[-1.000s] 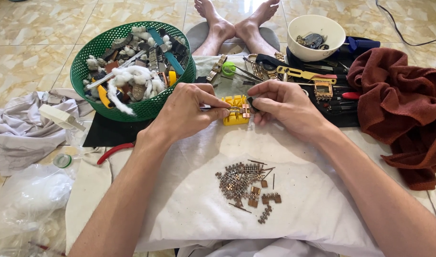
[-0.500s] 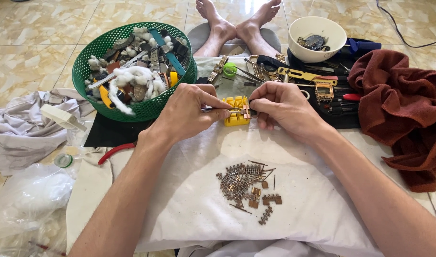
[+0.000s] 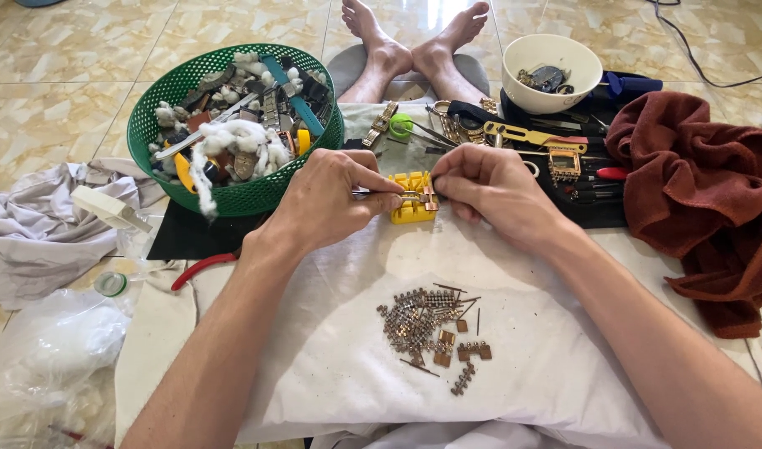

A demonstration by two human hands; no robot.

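A small yellow plastic holder block (image 3: 412, 208) rests on a white cloth (image 3: 331, 366) over my lap. My left hand (image 3: 327, 199) pinches a thin metal tool whose tip reaches a small metal band piece on top of the block. My right hand (image 3: 489, 191) is closed on that metal piece at the block's right side, steadying it. A heap of loose brown metal links and thin pins (image 3: 431, 326) lies on the cloth nearer to me, between my forearms.
A green basket (image 3: 161, 116) of mixed parts and white tufts sits at the left, a white bowl (image 3: 555, 87) and hand tools on a black mat behind, a dark red towel (image 3: 697, 191) at the right. Red-handled pliers (image 3: 200, 270), grey cloth and plastic bags lie left. My bare feet (image 3: 414, 41) rest on the tiled floor.
Both hands stay on the yellow block with only slight finger shifts. The link pile and surroundings have not moved.
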